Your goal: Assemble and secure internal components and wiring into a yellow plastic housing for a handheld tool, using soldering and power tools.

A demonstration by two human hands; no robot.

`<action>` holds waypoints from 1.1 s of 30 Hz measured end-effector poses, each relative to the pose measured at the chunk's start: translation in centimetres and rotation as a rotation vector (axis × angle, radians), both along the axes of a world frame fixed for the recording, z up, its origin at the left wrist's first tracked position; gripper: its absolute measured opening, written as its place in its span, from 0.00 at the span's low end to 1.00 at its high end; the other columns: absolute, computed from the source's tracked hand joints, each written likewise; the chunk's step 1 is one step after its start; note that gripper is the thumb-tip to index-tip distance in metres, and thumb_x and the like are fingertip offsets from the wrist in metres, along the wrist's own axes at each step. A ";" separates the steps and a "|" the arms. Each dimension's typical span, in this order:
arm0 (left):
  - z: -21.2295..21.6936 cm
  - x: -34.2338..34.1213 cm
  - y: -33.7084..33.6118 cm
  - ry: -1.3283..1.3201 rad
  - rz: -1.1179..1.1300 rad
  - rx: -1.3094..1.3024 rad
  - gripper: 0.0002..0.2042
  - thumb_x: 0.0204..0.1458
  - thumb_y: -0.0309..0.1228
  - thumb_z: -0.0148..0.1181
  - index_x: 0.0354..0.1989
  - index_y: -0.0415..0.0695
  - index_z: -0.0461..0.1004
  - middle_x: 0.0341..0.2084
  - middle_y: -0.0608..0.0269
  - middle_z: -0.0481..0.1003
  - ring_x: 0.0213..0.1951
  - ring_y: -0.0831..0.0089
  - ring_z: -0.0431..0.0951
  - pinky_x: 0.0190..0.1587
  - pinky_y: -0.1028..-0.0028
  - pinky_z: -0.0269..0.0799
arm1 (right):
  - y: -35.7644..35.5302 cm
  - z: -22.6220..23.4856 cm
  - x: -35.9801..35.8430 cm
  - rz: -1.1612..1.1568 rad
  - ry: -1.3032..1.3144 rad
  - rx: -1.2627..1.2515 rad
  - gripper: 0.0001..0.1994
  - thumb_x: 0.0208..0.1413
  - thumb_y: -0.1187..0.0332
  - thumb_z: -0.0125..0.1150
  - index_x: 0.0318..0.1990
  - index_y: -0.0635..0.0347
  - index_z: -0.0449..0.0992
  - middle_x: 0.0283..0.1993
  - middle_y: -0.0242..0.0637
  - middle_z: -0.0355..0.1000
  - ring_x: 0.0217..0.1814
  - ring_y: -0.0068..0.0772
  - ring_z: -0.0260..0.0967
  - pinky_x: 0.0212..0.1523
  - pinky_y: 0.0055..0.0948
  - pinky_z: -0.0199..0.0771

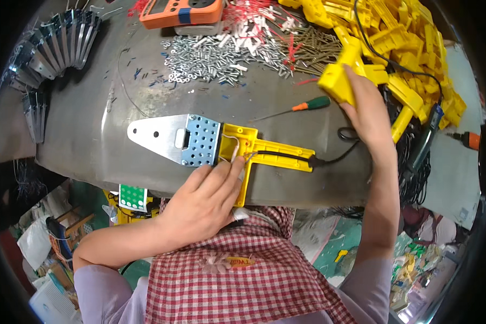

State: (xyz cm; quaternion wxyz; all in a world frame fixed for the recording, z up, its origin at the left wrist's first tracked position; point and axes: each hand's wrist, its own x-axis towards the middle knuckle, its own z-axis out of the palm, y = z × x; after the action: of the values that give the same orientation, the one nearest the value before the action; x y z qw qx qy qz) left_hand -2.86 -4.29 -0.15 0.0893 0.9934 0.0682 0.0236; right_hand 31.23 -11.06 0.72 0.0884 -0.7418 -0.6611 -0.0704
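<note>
A yellow plastic housing half with a handle lies hollow side up near the table's front edge. Its left end meets a perforated metal box, which has a tapered silver plate on it. A black cable enters through the handle, and thin wires show inside the housing. My left hand is closed over the housing's near side, fingertips at the wires, thumb hidden. At the right, my right hand grips a second yellow housing piece, raised beside the yellow pile.
Behind lie a screwdriver, loose screws, white and red small parts and an orange meter. Yellow housings heap at the right, near a dark-handled tool and black cables. Metal plates stand in a row far left.
</note>
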 end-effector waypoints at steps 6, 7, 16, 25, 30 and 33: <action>-0.7 0.0 -0.4 0.007 0.005 0.067 0.32 0.28 0.42 0.64 0.44 0.37 0.71 0.60 0.47 0.61 0.53 0.60 0.66 0.52 0.65 0.62 | 0.3 0.6 -5.3 -0.072 0.242 -0.120 0.27 0.52 0.61 0.60 0.58 0.66 0.65 0.47 0.52 0.69 0.48 0.54 0.68 0.49 0.39 0.68; -0.8 -0.1 -0.4 -0.005 0.012 0.065 0.32 0.27 0.42 0.64 0.44 0.37 0.71 0.60 0.47 0.61 0.53 0.60 0.66 0.52 0.64 0.62 | 1.1 0.8 -4.4 -0.117 0.276 -0.161 0.24 0.53 0.62 0.58 0.55 0.65 0.67 0.46 0.51 0.69 0.46 0.54 0.68 0.48 0.39 0.68; -1.0 -0.1 -0.6 -0.030 0.018 0.046 0.30 0.29 0.39 0.65 0.45 0.37 0.70 0.61 0.48 0.59 0.54 0.59 0.64 0.53 0.63 0.60 | 1.9 -0.6 0.2 0.219 -0.066 -0.117 0.19 0.42 0.78 0.56 0.47 0.60 0.72 0.47 0.41 0.68 0.54 0.45 0.62 0.55 0.37 0.64; -1.7 -0.5 -0.5 -0.038 0.023 0.019 0.31 0.27 0.36 0.67 0.44 0.35 0.70 0.62 0.44 0.57 0.55 0.56 0.63 0.54 0.60 0.60 | -2.8 0.1 -3.3 0.045 1.457 0.337 0.19 0.54 0.76 0.58 0.53 0.65 0.66 0.47 0.40 0.69 0.52 0.38 0.66 0.53 0.36 0.68; -1.7 -0.2 -0.5 -0.076 0.019 0.056 0.27 0.30 0.35 0.63 0.43 0.35 0.71 0.60 0.44 0.59 0.54 0.56 0.65 0.53 0.61 0.61 | -5.5 -1.3 -7.9 0.025 1.615 0.134 0.30 0.51 0.62 0.65 0.58 0.66 0.60 0.44 0.41 0.67 0.49 0.40 0.67 0.57 0.47 0.65; -1.6 -0.3 -0.6 -0.083 0.018 0.077 0.26 0.31 0.36 0.61 0.42 0.35 0.71 0.60 0.44 0.60 0.53 0.57 0.66 0.53 0.62 0.62 | -4.7 -1.2 -9.2 -0.026 1.627 0.264 0.30 0.52 0.61 0.64 0.58 0.66 0.60 0.45 0.41 0.68 0.49 0.41 0.68 0.56 0.48 0.65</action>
State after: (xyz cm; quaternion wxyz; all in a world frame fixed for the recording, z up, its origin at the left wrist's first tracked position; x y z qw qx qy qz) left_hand -3.12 -4.92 -1.79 0.0537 0.9936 0.0727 0.0682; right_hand 22.02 -15.80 -0.44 0.6254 -0.5520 -0.3678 0.4110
